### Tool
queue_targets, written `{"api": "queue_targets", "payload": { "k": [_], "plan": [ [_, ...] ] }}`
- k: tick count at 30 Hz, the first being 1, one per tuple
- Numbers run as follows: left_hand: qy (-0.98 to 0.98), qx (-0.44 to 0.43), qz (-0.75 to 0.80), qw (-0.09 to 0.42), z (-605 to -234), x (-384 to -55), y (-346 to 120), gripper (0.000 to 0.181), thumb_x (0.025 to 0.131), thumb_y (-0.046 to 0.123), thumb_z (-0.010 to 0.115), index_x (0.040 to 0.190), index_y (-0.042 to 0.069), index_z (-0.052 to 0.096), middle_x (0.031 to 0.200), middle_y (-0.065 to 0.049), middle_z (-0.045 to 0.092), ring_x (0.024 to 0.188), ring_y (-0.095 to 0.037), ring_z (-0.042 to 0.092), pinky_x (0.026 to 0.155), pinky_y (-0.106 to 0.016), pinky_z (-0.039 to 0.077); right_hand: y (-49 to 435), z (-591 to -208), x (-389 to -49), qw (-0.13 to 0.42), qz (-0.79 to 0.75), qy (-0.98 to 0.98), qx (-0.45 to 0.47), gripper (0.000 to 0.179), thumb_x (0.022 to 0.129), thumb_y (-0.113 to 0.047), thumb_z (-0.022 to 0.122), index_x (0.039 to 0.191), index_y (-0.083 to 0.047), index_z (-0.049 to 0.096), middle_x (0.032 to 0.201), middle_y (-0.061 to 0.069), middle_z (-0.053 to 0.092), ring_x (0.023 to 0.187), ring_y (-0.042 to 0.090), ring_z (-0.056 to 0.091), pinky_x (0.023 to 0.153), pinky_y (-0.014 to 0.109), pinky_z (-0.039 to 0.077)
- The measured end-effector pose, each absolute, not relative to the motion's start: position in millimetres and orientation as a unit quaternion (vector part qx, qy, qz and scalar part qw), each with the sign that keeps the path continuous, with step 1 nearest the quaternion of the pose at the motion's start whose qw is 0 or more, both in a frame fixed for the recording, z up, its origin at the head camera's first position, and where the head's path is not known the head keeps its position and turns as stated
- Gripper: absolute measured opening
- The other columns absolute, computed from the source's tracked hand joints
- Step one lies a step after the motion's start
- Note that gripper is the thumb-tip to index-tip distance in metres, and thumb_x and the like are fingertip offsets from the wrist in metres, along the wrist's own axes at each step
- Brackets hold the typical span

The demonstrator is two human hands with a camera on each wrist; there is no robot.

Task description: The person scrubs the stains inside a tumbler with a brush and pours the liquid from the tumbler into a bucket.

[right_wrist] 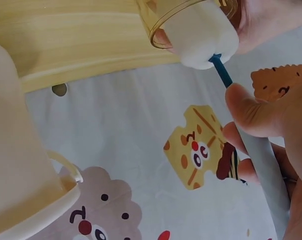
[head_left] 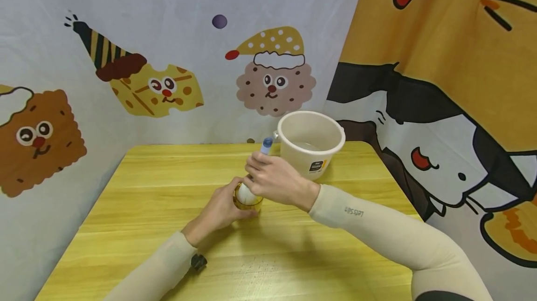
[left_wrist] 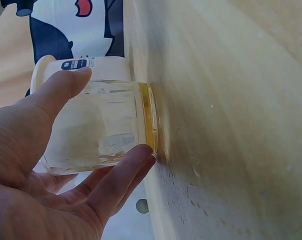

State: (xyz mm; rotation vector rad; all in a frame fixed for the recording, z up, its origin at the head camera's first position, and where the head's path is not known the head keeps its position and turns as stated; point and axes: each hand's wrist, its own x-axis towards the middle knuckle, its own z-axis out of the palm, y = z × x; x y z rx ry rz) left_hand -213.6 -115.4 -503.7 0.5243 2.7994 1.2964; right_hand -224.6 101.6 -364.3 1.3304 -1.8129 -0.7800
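Note:
My left hand [head_left: 218, 207] grips a clear amber drinking glass [left_wrist: 123, 115] around its side, thumb on one side and fingers on the other. The glass stands on the table with its mouth up, its base touching or nearly touching the wood. In my right hand [head_left: 278, 179] is the pale grey-blue handle [right_wrist: 263, 165] of a sponge cup brush, with fingers wrapped round it. Its white sponge head [right_wrist: 203, 35] sits inside the glass, part of it showing above the rim. The handle's blue end [head_left: 267, 142] points up past my right hand.
A cream plastic bucket [head_left: 293, 152] stands at the back of the wooden table [head_left: 168, 175], just beyond my right hand, with some liquid apparently in it. Small wet drops [head_left: 258, 268] lie near the front. Printed cartoon cloth [head_left: 168, 7] hangs behind the table.

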Motion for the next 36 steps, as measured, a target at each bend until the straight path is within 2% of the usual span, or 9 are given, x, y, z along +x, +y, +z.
{"api": "queue_targets", "payload": {
  "k": [11,26,33,36],
  "plan": [
    [0.899,0.17,0.405,-0.003,-504,-213,-114,0.086,0.082,0.032,0.111,0.151,0.015,0.062,0.134,-0.014,0.081,0.113,-0.026,0.08,0.092,-0.042,0.07,96,-366,-224,0.369,-0.341,-0.701,0.506,0.005,0.106,-0.027,0.082,0.108,-0.029,0.086,0.114,-0.005,0.083,0.117,0.017,0.069,0.121,0.034,0.043],
    [0.893,0.18,0.412,-0.002,-504,-213,-116,0.09,0.083,0.033,0.11,0.155,0.013,0.06,0.14,-0.016,0.079,0.121,-0.031,0.08,0.098,-0.047,0.071,96,-358,-224,0.343,-0.355,-0.713,0.498,0.004,0.103,-0.034,0.087,0.106,-0.032,0.086,0.117,-0.007,0.085,0.121,0.016,0.07,0.12,0.036,0.041],
    [0.896,0.181,0.407,-0.004,-504,-212,-116,0.088,0.083,0.034,0.11,0.152,0.012,0.061,0.14,-0.016,0.08,0.122,-0.033,0.08,0.098,-0.048,0.071,98,-356,-227,0.343,-0.343,-0.715,0.503,0.007,0.103,-0.027,0.086,0.097,-0.03,0.084,0.112,-0.008,0.084,0.118,0.016,0.069,0.118,0.036,0.041],
    [0.896,0.181,0.406,-0.007,-503,-212,-116,0.088,0.083,0.035,0.11,0.152,0.012,0.061,0.139,-0.016,0.08,0.121,-0.033,0.08,0.096,-0.049,0.071,99,-354,-229,0.336,-0.342,-0.719,0.503,0.006,0.104,-0.027,0.085,0.098,-0.03,0.085,0.115,-0.008,0.084,0.122,0.016,0.069,0.12,0.037,0.041]
  ]
}}
